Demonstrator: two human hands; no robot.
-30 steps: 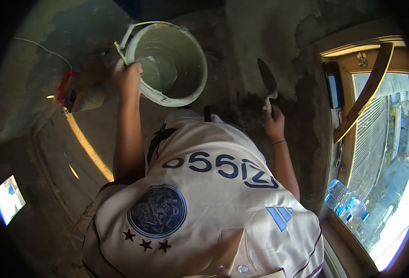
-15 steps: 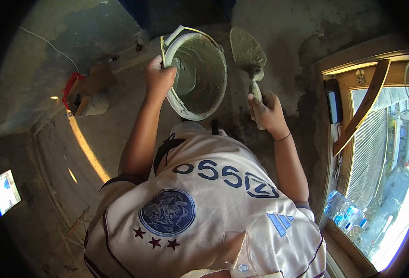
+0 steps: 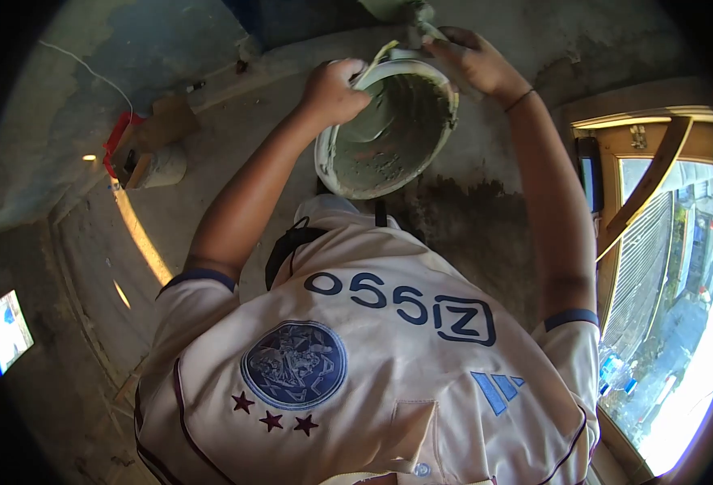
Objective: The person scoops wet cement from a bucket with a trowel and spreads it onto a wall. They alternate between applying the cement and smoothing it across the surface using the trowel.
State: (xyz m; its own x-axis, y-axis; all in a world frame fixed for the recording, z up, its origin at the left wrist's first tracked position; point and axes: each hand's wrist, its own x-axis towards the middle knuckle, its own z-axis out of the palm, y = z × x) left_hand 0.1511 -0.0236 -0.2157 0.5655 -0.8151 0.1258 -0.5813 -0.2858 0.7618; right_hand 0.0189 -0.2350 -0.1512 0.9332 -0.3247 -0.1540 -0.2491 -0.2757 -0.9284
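Observation:
A round bucket [image 3: 321, 166] with wet grey-green mortar inside hangs tilted in front of me, its mouth facing me. My left hand [image 3: 336, 93] is closed on its rim and handle at the upper left. Beyond the bucket's upper right edge, my right hand [image 3: 473, 65] grips the handle of a mortar-coated trowel [image 3: 421, 18]. The trowel's blade is up against the wall at the top of the view and is partly cut off by the frame.
At the left stand a pale bucket [image 3: 167, 166], a cardboard piece [image 3: 174, 120] and a red object [image 3: 116, 133]. On the right is a wooden-framed window with a curved wooden strip [image 3: 655, 184] across it and plastic bottles [image 3: 613, 372] by its sill.
My right hand and the trowel have moved up and left, toward the wall above the bucket. The bucket and my left hand have shifted up and to the right.

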